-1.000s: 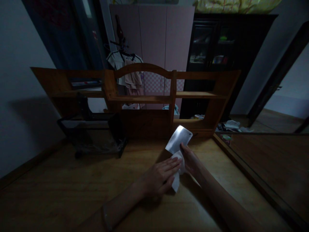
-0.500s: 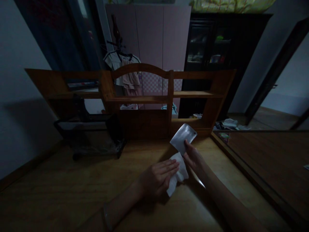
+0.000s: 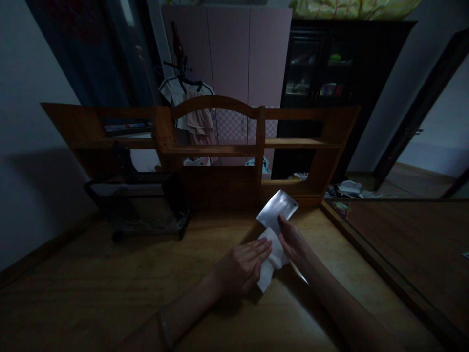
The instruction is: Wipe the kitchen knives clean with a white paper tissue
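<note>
My right hand (image 3: 293,239) is closed around a cleaver (image 3: 278,208), its thumb along the wide silvery blade. A small dark hole shows near the blade's upper right corner. The blade points up and away from me, tilted above the tabletop. Under my right wrist is a thin bright strip; whether it belongs to the cleaver I cannot tell. My left hand (image 3: 244,266) holds a crumpled white tissue (image 3: 273,259), fingers pressed together flat over it. The tissue lies against the lower part of the cleaver, hiding it.
A wooden table (image 3: 154,283) spreads beneath my hands. Along its back stands a wooden shelf unit (image 3: 216,150). At the left is a black-framed holder (image 3: 139,205). A raised wooden edge (image 3: 366,249) runs down the right side. Behind are a pink wardrobe (image 3: 229,58) and a dark cabinet (image 3: 370,73).
My left hand has slid the tissue slightly up and to the right along the cleaver. The blade has tilted a little, and my right hand keeps its hold.
</note>
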### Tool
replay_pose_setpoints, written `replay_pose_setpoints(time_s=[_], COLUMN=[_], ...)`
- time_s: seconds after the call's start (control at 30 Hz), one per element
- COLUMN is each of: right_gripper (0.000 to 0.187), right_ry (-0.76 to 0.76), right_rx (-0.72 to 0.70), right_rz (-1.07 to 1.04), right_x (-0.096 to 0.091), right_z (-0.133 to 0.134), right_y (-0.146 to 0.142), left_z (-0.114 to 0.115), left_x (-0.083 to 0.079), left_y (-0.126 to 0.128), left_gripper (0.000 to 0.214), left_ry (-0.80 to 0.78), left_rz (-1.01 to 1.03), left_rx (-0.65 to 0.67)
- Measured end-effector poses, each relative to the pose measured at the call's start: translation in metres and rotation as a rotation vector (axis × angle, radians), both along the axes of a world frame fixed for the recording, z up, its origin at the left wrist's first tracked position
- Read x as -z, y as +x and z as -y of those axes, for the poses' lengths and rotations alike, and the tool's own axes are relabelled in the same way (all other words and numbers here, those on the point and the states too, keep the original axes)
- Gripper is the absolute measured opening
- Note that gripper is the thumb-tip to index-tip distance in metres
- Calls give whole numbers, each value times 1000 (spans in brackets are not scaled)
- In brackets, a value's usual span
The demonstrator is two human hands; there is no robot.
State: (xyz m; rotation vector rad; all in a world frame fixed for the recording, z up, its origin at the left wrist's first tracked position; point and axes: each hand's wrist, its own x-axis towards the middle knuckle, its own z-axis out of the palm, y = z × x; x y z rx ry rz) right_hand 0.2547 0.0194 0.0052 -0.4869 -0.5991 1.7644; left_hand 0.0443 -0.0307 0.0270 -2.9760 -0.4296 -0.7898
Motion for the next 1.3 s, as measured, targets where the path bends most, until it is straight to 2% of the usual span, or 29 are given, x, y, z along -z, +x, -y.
replay_pose_setpoints(time_s=[0.17, 0.4, 0.5, 0.67, 0.9, 1.07, 1.3], right_gripper=[26, 31, 28, 12, 13, 13, 27], right_ry=[-93, -139, -139, -78, -62, -60, -73], right_rx=[-113, -120, -65, 122, 199, 138, -74], right_rz=[12, -26, -54, -128, -130, -112, -15], right_x=[-3, -5, -6, -7, -4, -3, -3], right_z=[6, 5, 1, -9, -19, -14, 0], right_y=[-10, -8, 0, 18, 38, 28, 1], left_z=[1, 2, 0, -2, -3, -2, 0], left_x=[-1, -13, -11, -4, -6, -4, -2], left_y=[5, 3, 1, -1, -7, -3, 5], left_gripper=[50, 50, 50, 50, 52, 52, 53], left_ry=[-51, -78, -74, -35, 58, 46, 2], left_rz=[-55, -80, -66, -49, -13, -20, -72], left_rx=[-64, -48, -19, 4, -14, -44, -99])
